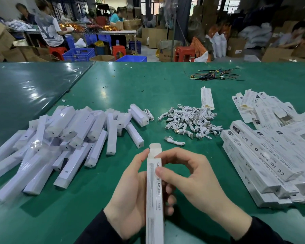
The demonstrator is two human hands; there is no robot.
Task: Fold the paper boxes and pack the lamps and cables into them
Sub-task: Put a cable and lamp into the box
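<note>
Near the table's front edge, your left hand (pixel 130 191) and right hand (pixel 192 176) gripped the paper box (pixel 154 191): likely light, crushable, best held by its long sides.

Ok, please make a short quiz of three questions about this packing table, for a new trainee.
1. True or false: the top flap of the box in the hands is open.
2. What lies in the middle of the table, between the pile of lamps and the stack of boxes?
A. scissors
B. white cables
C. tape rolls
3. Which hand cradles the box from below?

Key
1. True.
2. B.
3. The left hand; the right hand pinches the box near its top.
</note>
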